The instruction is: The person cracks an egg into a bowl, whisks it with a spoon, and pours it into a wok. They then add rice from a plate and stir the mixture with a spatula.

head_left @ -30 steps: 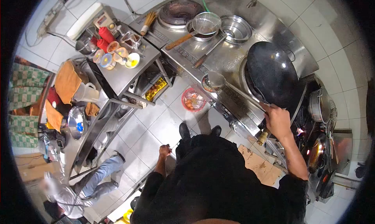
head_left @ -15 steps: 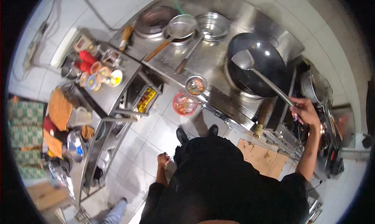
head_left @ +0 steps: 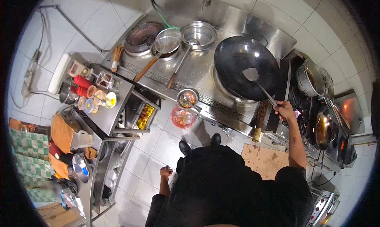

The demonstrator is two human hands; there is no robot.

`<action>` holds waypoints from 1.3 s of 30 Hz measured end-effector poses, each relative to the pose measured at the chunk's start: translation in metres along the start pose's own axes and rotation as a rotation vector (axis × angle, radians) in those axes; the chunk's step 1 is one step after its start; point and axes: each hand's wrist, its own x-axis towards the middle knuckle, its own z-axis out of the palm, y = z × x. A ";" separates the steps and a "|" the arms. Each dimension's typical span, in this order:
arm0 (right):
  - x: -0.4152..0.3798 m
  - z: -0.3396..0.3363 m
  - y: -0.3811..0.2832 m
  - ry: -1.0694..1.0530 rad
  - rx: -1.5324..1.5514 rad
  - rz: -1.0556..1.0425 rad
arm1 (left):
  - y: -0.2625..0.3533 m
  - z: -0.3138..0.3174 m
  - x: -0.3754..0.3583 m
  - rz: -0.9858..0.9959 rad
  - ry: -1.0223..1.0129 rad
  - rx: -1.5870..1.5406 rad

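Note:
My right hand (head_left: 285,110) is closed round the handle end of a long metal wok spatula (head_left: 266,90). Its blade is over the inside of a large black wok (head_left: 233,61), which sits tilted on a burner ring; no food shows in it. My left hand (head_left: 166,172) hangs low beside my body, fingers curled, with nothing visible in them. In front of me, a small metal bowl (head_left: 187,98) of chopped food with a spoon rests at the stove's front edge. Below it is a red basket (head_left: 183,117) with food in it.
A wood-handled strainer (head_left: 167,41), a ladle (head_left: 182,65) and a metal pot (head_left: 199,35) lie along the stove's left side. Sauce bottles (head_left: 84,81) and small tubs stand on the left counter. To the right are a burner with flame, a pot (head_left: 310,77) and a pan (head_left: 324,128).
The spatula blade has moved from the wok's left side towards its middle right, and my right hand has shifted with it. My view has turned slightly. A blue-clad leg at lower left is gone.

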 end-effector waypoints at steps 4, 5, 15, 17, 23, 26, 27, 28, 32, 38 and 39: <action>-0.015 0.002 -0.006 -0.065 0.255 0.034 | 0.002 -0.002 -0.003 0.012 -0.004 0.069; -0.023 0.001 -0.012 -0.090 0.243 0.033 | 0.003 -0.004 -0.005 0.070 -0.052 0.152; -0.104 0.020 -0.123 -0.334 0.096 -0.129 | 0.012 0.004 0.004 -0.019 -0.035 -0.023; -0.112 0.042 -0.137 -0.393 -0.180 -0.220 | 0.016 0.010 0.016 0.139 -0.078 0.075; -0.133 0.107 -0.133 -0.044 -0.751 -0.615 | 0.069 0.052 0.009 0.250 -0.155 0.083; -0.126 0.102 -0.116 0.037 -0.707 -0.706 | 0.113 0.090 -0.009 0.347 -0.243 0.205; -0.119 0.085 -0.108 -0.093 -0.486 -0.624 | 0.119 0.102 -0.006 0.422 -0.339 0.162; -0.116 0.073 -0.103 -0.213 -0.262 -0.535 | 0.135 0.121 -0.019 0.425 -0.353 0.129; -0.136 0.020 -0.122 -0.283 0.188 -0.021 | 0.173 0.186 -0.022 0.568 -0.464 0.113; -0.079 0.004 -0.058 -0.401 0.631 0.072 | 0.230 0.265 -0.043 0.541 -0.387 0.007; -0.061 0.009 -0.044 -0.466 0.790 0.112 | 0.230 0.273 -0.035 0.497 -0.372 -0.057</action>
